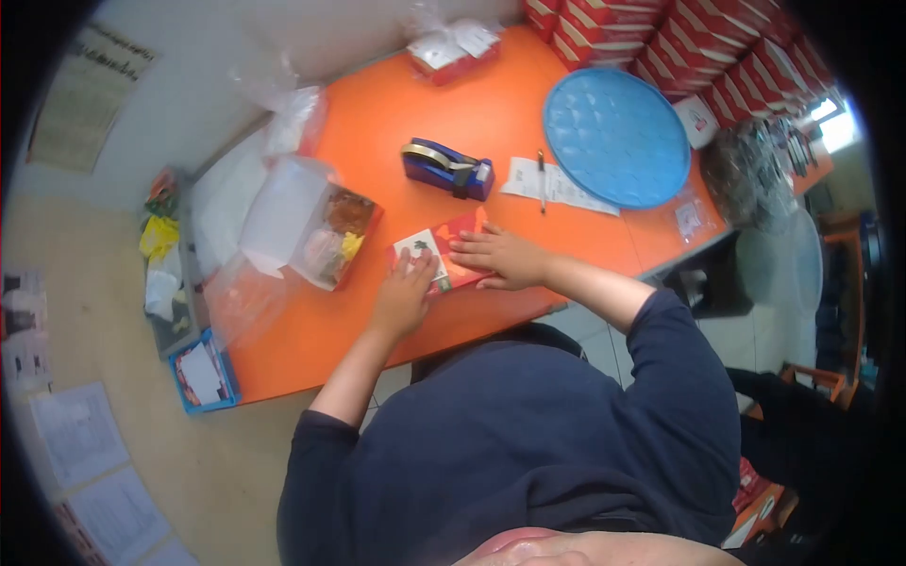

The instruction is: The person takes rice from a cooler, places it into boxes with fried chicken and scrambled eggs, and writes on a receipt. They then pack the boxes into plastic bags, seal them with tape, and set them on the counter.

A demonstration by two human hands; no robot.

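Two hands, one small box, and plenty of orange all round it; biggest thing first.

Table (396,123): orange top, wide and flat; everything in view rests on it.

Blue tray (615,137): round, quilted-looking surface, lying flat at the far right side; well apart from both hands.

Red boxes (679,42): stacked in rows along the far edge behind the tray; too small to read any print.

Open box (326,236): lid up, clear wrapping around it, mixed small items inside; it sits to the left of the hands, near but not touching.

Tape dispenser (448,168): dark blue, roll loaded; it stands just beyond the hands, apart from them.

Paper slip (557,187): white, flat, with a pen (542,179) lying across it; between the dispenser and the tray.

Red packet (444,250): a small flat carton, red with a white panel, lying on the table near its front edge, right under both hands; I judge it light and thin-walled, stiff enough to hold shape but easy to dent, and its glossy face looks slippery; best taken by the long edges or corners, not squeezed across the middle.

Left hand (404,288): fingers spread and lying flat on the packet's white end; pressing down, not curled round anything.

Right hand (500,257): open too, fingers extended along the red end and its far edge; touching the packet, no closed grasp that I can see.
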